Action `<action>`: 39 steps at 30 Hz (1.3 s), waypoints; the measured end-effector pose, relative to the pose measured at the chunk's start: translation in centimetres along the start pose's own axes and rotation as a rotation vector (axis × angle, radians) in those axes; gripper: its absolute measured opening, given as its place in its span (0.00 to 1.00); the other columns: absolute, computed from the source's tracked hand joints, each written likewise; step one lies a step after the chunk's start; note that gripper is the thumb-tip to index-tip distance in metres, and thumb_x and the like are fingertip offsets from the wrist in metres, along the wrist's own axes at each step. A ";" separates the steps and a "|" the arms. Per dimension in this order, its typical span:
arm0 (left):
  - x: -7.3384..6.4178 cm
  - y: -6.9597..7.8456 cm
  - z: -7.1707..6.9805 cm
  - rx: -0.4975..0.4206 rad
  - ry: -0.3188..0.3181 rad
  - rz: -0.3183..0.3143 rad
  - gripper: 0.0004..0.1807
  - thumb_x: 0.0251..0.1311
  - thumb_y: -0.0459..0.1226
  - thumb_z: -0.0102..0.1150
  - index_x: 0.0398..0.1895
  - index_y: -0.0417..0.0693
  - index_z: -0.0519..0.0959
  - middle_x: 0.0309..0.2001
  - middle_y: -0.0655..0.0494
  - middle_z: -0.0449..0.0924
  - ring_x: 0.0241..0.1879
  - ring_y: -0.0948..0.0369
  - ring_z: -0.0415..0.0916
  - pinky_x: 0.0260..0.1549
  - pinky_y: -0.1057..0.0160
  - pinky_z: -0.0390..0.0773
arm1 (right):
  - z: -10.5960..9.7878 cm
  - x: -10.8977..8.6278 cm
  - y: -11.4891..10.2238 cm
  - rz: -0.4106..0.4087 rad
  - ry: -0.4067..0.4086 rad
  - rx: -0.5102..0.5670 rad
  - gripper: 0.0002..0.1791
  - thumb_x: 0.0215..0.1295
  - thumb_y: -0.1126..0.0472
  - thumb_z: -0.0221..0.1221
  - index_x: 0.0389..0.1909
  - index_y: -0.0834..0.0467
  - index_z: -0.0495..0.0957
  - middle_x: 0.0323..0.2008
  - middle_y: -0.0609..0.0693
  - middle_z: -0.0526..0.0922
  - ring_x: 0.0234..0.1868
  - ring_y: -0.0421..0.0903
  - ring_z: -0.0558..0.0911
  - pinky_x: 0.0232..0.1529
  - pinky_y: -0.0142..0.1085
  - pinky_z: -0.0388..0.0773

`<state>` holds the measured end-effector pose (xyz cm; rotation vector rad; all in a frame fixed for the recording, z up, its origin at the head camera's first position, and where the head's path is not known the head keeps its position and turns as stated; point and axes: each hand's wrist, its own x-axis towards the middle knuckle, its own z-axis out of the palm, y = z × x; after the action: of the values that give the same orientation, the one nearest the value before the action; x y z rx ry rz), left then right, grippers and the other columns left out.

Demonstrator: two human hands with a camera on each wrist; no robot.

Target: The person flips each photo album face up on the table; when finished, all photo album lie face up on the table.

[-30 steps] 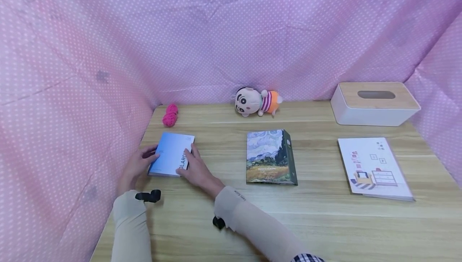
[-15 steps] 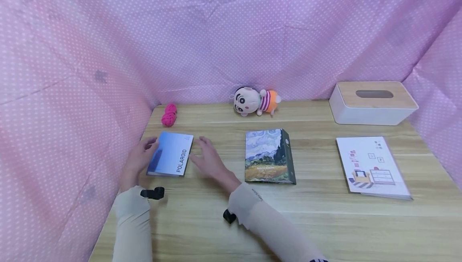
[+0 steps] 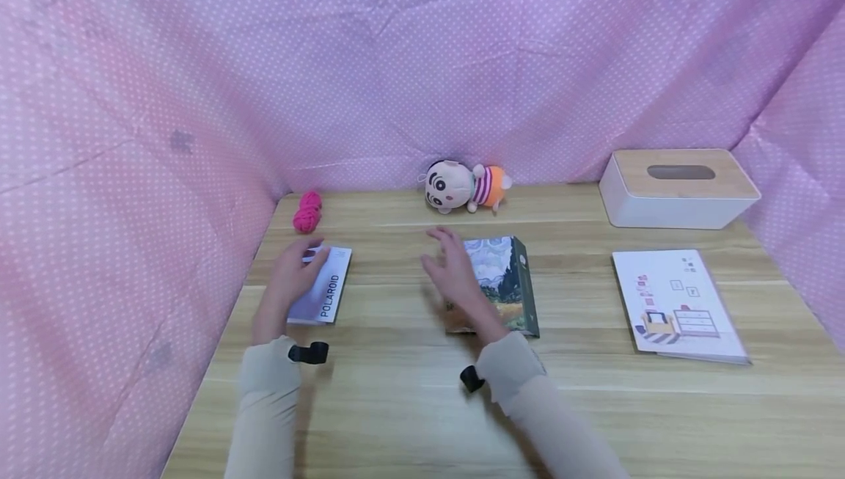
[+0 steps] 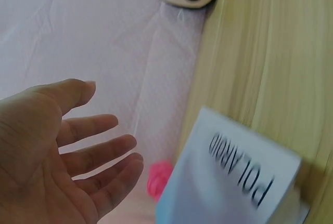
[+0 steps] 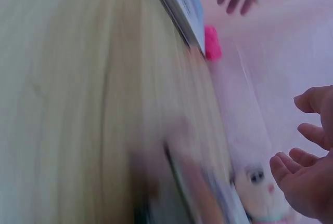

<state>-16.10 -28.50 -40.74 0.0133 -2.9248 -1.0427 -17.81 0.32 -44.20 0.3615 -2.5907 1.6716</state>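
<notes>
A blue album lettered POLAROID (image 3: 328, 290) lies on the left of the table. Above its left part hovers my left hand (image 3: 290, 277), fingers loosely bent and holding nothing; the left wrist view shows it apart from the album. My right hand (image 3: 455, 273) is over the left side of a photo album with a painted landscape cover (image 3: 505, 273), partly hiding it. Its fingers are spread, with nothing between them. In the right wrist view that album is blurred, so contact cannot be told.
Pink yarn (image 3: 307, 212) lies behind the blue album. A plush doll (image 3: 465, 186) rests on its side by the pink dotted curtain (image 3: 422, 61). On the right are a white tissue box with a wooden lid (image 3: 680, 193) and a white illustrated album (image 3: 680, 303).
The right hand has let go of the blue album and moved right, over the painted album. My left hand has left the blue album's left edge and shifted right above it.
</notes>
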 end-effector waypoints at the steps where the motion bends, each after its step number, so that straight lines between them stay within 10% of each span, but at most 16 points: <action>1: 0.0 0.3 0.3 -0.004 -0.002 0.018 0.26 0.71 0.44 0.47 0.64 0.36 0.67 0.61 0.35 0.70 0.58 0.41 0.71 0.58 0.44 0.71 | -0.8 -0.1 0.3 0.012 0.013 0.006 0.29 0.63 0.62 0.59 0.65 0.58 0.67 0.70 0.55 0.60 0.63 0.59 0.69 0.62 0.52 0.70; 16: -0.7 4.6 7.9 -0.122 -0.181 0.078 0.26 0.69 0.42 0.51 0.65 0.37 0.66 0.58 0.39 0.73 0.54 0.47 0.76 0.55 0.50 0.75 | -9.6 -3.1 6.2 0.165 0.132 0.034 0.29 0.67 0.62 0.56 0.67 0.63 0.62 0.69 0.62 0.57 0.67 0.62 0.63 0.66 0.54 0.65; 27: -1.8 7.4 14.8 -0.207 -0.270 0.126 0.33 0.62 0.41 0.59 0.68 0.37 0.63 0.56 0.44 0.75 0.51 0.55 0.75 0.55 0.56 0.76 | -11.6 -4.9 8.2 0.277 0.043 -0.033 0.36 0.69 0.57 0.56 0.71 0.66 0.53 0.66 0.69 0.59 0.65 0.64 0.65 0.65 0.55 0.65; 39: -1.3 9.9 17.4 -0.186 -0.312 0.145 0.40 0.59 0.42 0.64 0.72 0.41 0.59 0.52 0.48 0.71 0.44 0.60 0.72 0.45 0.62 0.77 | -11.8 -5.7 8.7 0.263 -0.032 -0.050 0.35 0.68 0.55 0.57 0.69 0.68 0.58 0.67 0.67 0.60 0.67 0.64 0.65 0.64 0.53 0.66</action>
<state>-15.40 -9.84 -47.99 -0.3959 -3.0166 -1.3997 -15.21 15.39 -47.96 0.0460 -2.8015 1.6806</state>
